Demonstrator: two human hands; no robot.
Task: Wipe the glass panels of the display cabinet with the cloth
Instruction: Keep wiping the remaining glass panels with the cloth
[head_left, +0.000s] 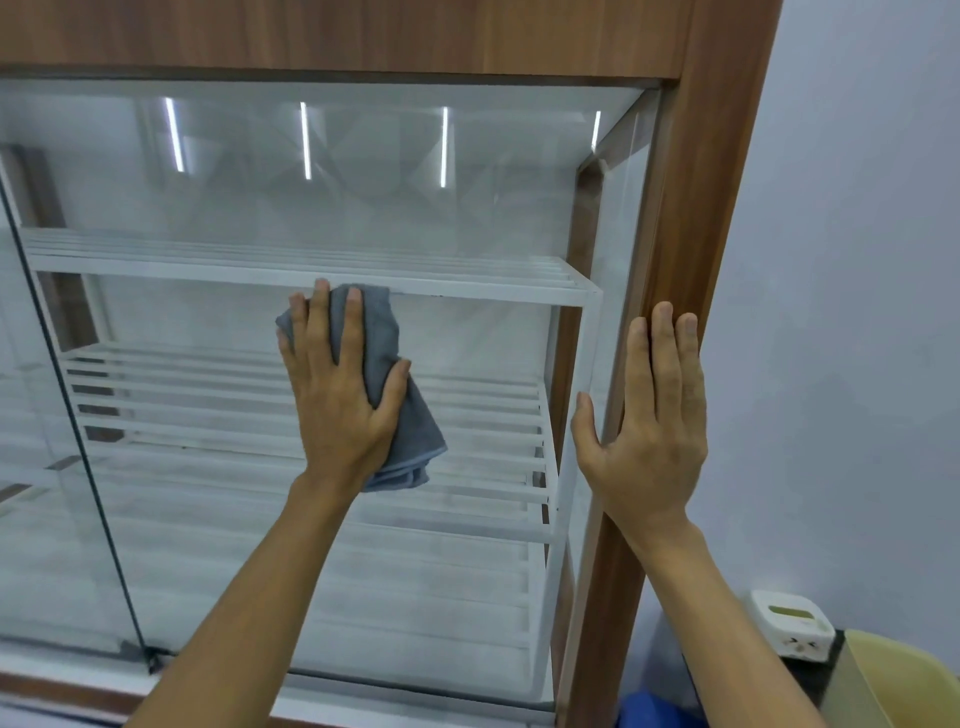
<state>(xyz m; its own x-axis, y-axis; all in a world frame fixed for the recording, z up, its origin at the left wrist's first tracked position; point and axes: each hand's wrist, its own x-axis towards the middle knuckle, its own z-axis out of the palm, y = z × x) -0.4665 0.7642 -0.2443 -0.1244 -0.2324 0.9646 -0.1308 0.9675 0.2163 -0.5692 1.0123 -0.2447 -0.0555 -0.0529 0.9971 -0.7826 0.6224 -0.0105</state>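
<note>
Against the right glass panel (415, 208) the left hand (337, 400) presses the grey cloth (415, 436) flat, fingers spread, its length trailing down-right. The right hand (649, 431), fingers together, rests on the wooden frame (701, 208).

Raised at arm's length, the left hand (337, 400) presses flat, fingers straight and spread, thumb angled right; to its right, the right hand (649, 415) stands upright, palm forward, fingers together.
</note>
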